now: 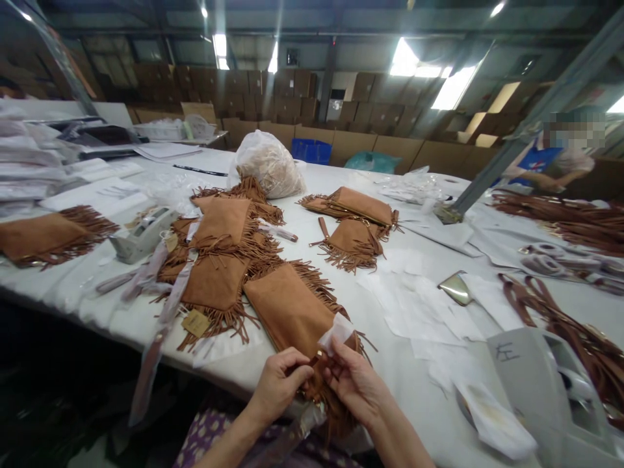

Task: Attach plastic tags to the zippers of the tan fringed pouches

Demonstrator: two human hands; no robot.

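Observation:
A brown suede bag with fringe [290, 305] lies at the table's front edge, its near end between my hands. My left hand [283, 380] pinches a small brown leather strap [316, 359] with a gold-coloured metal piece. Between the thumb and fingers of my right hand [355, 380] is a small piece of white tissue paper [337, 330], held beside that strap. Below my hands hangs a plastic-wrapped strap [297, 429]. More fringed bags [214, 279] are piled just left of this one, with a tan tag [195, 323] on the pile.
Tape dispensers stand at left [143, 234] and near right [541, 390]. Further fringed bags [358, 208], a stuffed plastic bag [268, 162], loose white paper [414, 305] and brown straps [560, 318] lie about. A metal post [517, 136] rises at right; a co-worker [546, 162] is beyond it.

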